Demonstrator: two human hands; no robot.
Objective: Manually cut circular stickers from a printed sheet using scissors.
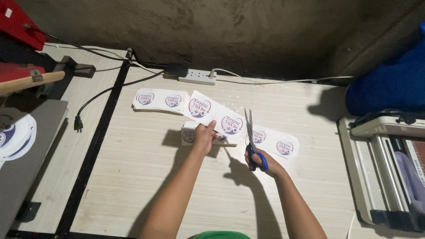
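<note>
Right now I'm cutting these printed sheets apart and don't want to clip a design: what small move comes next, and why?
Probably bring the scissors left to the sheet and start between its two round prints. The left hand holds that sheet up by its lower edge, while the right hand keeps the blades upright just beside it, not yet on the paper.

Your printed sheets spread across the table (146, 177).
One stack (160, 100) lies behind your left hand (204, 138); another sheet (275, 142) lies behind your right hand (265, 164); power strip (197, 76) at the back edge.
</note>
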